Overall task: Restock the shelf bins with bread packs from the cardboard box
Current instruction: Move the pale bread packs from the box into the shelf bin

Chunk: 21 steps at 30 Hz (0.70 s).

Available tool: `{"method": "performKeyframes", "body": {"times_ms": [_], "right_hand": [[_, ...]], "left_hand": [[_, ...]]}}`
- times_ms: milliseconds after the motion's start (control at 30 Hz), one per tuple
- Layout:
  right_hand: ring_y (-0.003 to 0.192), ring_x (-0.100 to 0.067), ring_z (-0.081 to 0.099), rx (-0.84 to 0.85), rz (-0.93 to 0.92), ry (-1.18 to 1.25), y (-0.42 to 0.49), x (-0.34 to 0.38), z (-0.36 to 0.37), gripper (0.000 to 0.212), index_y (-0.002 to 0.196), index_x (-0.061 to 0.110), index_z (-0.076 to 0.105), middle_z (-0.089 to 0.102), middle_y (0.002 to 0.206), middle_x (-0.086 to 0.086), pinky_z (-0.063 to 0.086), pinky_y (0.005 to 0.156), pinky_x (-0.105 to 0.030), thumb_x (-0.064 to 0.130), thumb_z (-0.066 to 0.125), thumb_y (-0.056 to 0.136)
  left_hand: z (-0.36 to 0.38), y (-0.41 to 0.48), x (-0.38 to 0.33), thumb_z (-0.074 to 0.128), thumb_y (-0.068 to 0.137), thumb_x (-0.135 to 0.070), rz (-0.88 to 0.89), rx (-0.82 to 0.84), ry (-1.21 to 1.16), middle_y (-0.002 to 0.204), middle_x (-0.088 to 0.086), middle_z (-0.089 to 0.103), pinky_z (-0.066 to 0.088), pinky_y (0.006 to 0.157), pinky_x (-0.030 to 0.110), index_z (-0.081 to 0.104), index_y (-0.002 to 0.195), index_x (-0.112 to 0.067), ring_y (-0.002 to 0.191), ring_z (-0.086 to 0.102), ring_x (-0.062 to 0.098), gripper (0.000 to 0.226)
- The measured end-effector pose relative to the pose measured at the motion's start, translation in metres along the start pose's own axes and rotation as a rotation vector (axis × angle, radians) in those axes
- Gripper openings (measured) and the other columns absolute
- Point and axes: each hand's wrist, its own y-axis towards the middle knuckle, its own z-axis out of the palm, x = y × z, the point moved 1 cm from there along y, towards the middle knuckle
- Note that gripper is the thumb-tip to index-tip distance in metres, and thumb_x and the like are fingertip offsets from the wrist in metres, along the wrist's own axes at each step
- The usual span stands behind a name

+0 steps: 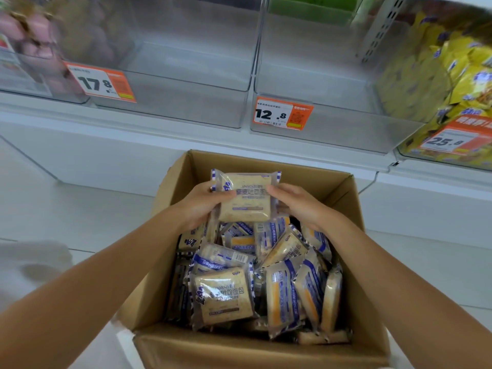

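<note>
Both hands are on it now, the left hand and right hand pinching one bread pack by its sides, held above the loose packs in the open cardboard box, just near of the clear shelf bins.

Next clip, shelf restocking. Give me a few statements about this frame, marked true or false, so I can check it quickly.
1. The left hand and right hand both hold one bread pack above the cardboard box. True.
2. The box is almost out of stock. False: many loose packs lie in it.
3. The bin tagged 12.8 is packed with bread. False: the 12.8 bin shows no packs inside.
4. The far-right bin holds yellow packs. True.
</note>
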Motion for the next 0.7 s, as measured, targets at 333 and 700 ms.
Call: {"method": "performKeyframes", "body": {"times_ms": [333,700], "right_hand": [[0.107,-0.024,0.049,-0.016,0.025,-1.024,0.021,-0.040,0.016,0.043,0.103,0.019,0.060,0.053,0.104,-0.002,0.041,0.084,-0.035,0.043,0.081,0.074],[0.088,-0.016,0.062,-0.519,-0.197,-0.330,-0.003,0.048,-0.005,0.029,0.095,0.019,0.058,0.063,0.092,0.006,0.046,0.068,-0.025,0.048,0.061,0.091]], "left_hand": [[-0.021,-0.006,0.020,0.058,0.098,-0.022,-0.006,-0.183,-0.036,0.109,0.009,0.074,0.055,0.089,0.045,0.063,0.123,-0.011,0.097,0.072,0.025,0.028],[0.003,-0.010,0.002,0.050,0.102,-0.030,0.068,-0.195,-0.175,0.114,0.005,0.072,0.059,0.084,0.048,0.056,0.128,-0.024,0.098,0.072,0.025,0.027]]}}
